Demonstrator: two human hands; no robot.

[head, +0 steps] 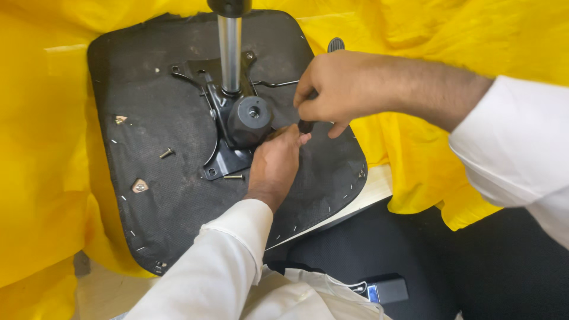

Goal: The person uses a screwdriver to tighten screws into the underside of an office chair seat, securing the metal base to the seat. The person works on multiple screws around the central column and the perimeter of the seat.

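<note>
1. Your right hand [344, 89] is curled tight around a dark tool handle [306, 125]; its black end shows just under your fingers, and a ribbed black tip [335, 44] sticks out above your knuckles.
2. Your left hand [274, 163] lies on the black seat underside [160, 112], fingertips pressed against the black mechanism plate [228, 160] beside the round black knob [251, 118]. You cannot tell whether those fingers pinch anything; they are hidden under the tool's end.
3. The tool's lower end sits just at your left fingertips, touching or nearly so.
4. The chrome post [230, 53] stands up from the plate, close to the left of your right hand.
5. One loose screw [166, 153] lies on the fabric well to the left; another screw [233, 176] rests at the plate's lower edge, near your left wrist.
6. The seat's right edge runs just below your right hand; yellow sheeting [41, 148] surrounds it. Open fabric lies left of the plate.
</note>
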